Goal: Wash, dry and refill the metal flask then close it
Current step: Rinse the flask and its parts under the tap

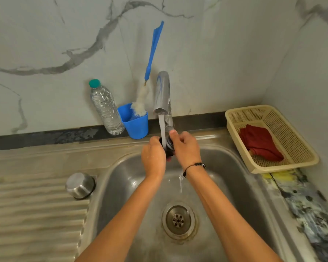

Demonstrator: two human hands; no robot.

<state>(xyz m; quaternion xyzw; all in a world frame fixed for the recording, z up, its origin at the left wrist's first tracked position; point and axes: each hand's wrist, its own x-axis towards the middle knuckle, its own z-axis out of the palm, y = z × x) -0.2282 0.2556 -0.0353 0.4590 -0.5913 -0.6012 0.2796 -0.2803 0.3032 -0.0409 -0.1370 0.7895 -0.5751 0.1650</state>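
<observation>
A small black ribbed flask stopper (pixel 168 146) sits under the chrome tap's stream (pixel 162 127), gripped by both the left hand (pixel 153 154) and right hand (pixel 186 148). The steel flask (pixel 80 185) stands inverted on the sink's drainboard (pixel 27 205). Washing seems underway; drying, refilling and closing remain.

Sink basin (pixel 235 186) center, drain (pixel 178 220) at 6. Tap (pixel 162 91) at 12, hands under it. Cup (pixel 135 122) with brush (pixel 142 99) just left of tap, bottle (pixel 106 108) touching cup's left. Steel cap (pixel 80 185) on drainboard (pixel 27 214) at 9. Basket (pixel 301 148) at 3, cloth (pixel 259 145) inside.
</observation>
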